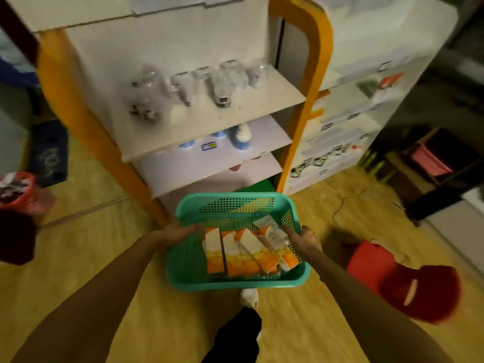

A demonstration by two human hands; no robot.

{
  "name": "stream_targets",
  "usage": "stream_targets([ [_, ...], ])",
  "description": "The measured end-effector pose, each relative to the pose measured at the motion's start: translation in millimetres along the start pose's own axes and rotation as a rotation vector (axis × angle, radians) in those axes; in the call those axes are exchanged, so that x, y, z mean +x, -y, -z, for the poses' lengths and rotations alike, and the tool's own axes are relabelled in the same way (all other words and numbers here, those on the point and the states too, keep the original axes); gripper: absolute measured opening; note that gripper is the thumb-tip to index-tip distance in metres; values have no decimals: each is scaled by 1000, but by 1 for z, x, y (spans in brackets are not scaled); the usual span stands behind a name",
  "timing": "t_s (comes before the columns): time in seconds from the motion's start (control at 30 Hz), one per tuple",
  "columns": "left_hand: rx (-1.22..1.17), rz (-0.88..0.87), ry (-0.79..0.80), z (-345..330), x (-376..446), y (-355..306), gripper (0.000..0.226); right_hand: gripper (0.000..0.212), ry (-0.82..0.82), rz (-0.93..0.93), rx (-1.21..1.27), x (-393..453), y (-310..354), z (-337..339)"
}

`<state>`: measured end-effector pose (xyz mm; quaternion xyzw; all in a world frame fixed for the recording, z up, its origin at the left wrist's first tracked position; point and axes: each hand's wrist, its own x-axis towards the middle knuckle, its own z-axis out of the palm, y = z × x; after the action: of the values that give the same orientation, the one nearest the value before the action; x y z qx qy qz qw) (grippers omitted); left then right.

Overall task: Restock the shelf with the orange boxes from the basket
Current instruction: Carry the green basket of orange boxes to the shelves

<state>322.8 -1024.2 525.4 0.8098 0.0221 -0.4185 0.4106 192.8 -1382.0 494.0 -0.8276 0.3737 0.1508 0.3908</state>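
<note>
- Down below, sitting in a teal perforated basket (pixel 183 263): a row of orange boxes (pixel 246 254), tall and narrow, white at the top, fading through yellow to orange at the bottom, leaning against one another side by side.
- Lying across the far right corner of the basket, a pale greenish-white box (pixel 263 221), tilted and resting on the tops of the orange ones.
- Showing print on the box faces, but blurring too much to read; same for the small blue-and-white tag (pixel 208 146) on the second shelf.
- Gripping the basket's left rim with the left hand (pixel 175 233), fingers curling over the edge and pointing inward.
- Gripping the right rim with the right hand (pixel 305 238), closed around the edge, forefinger stretching in and touching the rightmost box.
- Being held between both hands, above a yellowish wooden floor (pixel 104 258), just in front of the shelf (pixel 311 74).
- Standing ahead: that shelf, with orange uprights and white boards.
- Carrying clear plastic bottles (pixel 199 85) on the upper board, some upright, some tipped over.
- Carrying white-and-blue bottles (pixel 242 137) on the board beneath.
- Peeking out under the basket: a foot in a white sock (pixel 249 297) and a dark trouser leg.
- Lying on the floor to the right, well apart from the basket: red objects (pixel 398 281), too blurred to identify.
</note>
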Motion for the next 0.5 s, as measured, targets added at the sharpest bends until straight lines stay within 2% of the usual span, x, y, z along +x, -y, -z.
stream_targets([
  [0.1, 4, -2, 48, -10, 56, -30, 86, 84, -12, -44, 11, 44, -17, 32],
  [0.17, -12, -40, 67, -22, 83, -62, 85, 82, -38, -70, 23, 67, -20, 57],
  [0.3, -55, -59, 40, -48, 102, -146, 61, 65, -42, -104, 34, 106, -14, 113],
  [0.4, -18, -62, 43, -72, 126, -198, 39, 66, -61, -134, 19, 141, -20, 148],
  [0.5, -16, -83, 101, -100, 145, -256, 28, 63, -97, -169, 34, 173, -29, 184],
])
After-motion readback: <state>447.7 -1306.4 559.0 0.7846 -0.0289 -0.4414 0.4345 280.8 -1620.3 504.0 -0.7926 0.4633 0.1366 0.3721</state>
